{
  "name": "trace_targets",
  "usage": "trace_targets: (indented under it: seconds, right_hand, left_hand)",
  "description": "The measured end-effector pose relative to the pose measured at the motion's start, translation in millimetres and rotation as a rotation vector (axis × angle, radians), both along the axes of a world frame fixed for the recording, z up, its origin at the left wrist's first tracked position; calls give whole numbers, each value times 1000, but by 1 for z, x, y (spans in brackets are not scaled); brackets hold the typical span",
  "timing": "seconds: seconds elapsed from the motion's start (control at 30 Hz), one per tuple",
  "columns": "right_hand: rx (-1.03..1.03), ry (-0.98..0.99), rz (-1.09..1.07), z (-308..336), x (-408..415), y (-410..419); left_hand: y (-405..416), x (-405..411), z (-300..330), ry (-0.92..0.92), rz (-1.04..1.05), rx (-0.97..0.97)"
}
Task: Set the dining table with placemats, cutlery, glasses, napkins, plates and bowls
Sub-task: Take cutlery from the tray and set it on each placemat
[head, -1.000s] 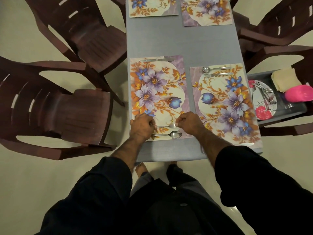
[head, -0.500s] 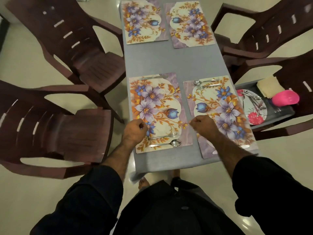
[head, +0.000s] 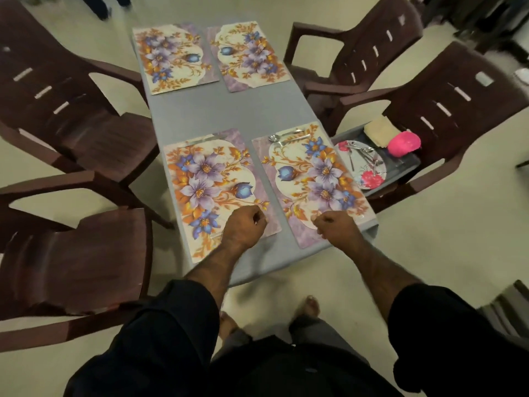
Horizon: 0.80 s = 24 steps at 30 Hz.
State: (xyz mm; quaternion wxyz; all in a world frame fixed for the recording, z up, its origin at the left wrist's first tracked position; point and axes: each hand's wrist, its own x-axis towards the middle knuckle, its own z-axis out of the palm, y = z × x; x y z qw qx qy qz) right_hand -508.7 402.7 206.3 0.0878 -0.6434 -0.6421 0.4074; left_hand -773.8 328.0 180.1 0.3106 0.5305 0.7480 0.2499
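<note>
Four floral placemats lie on the grey table [head: 229, 110]: near-left [head: 206, 190], near-right [head: 312, 179], far-left [head: 171, 57] and far-right [head: 249, 53]. A spoon and fork [head: 286, 136] rest on the far end of the near-right placemat, and a knife [head: 200, 140] lies along the far end of the near-left one. My left hand [head: 244, 224] hovers curled over the near end of the near-left placemat, hiding the cutlery there. My right hand [head: 335, 224] is curled over the near end of the near-right placemat. Nothing shows in either hand.
On the near right chair stands a grey tray [head: 406, 167] with a flowered plate [head: 369, 179], loose cutlery [head: 367, 156], yellow napkins [head: 379, 131] and a pink bowl [head: 403, 143]. Dark brown chairs [head: 86, 253] stand along both long sides of the table. My feet are at its near end.
Both hands have let go of the spoon and fork on the near-left placemat. The right hand moved right onto the near-right placemat. The view has pulled back, showing the far placemats.
</note>
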Motion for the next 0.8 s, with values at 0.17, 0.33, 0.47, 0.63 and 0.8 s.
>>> trace_targets:
  seconds: [0.17,0.33,0.47,0.63,0.8]
  right_hand:
    - [-64,100,-50,-22,65,6]
    - [-89,187,-108,-38,160,30]
    - [-103,167,-163,-36,249,51]
    - [-105,108,-272,-28,343,86]
    - [-124,83,-291,-29,375,133]
  left_hand:
    - [9,62,10,57,-65,7]
    - [48,155,12,80,-76,12]
    - [79,244,14,34,-79,10]
    - [132,332,14,-12,-131,-21]
    - [193,373,3,-52,-99,-24]
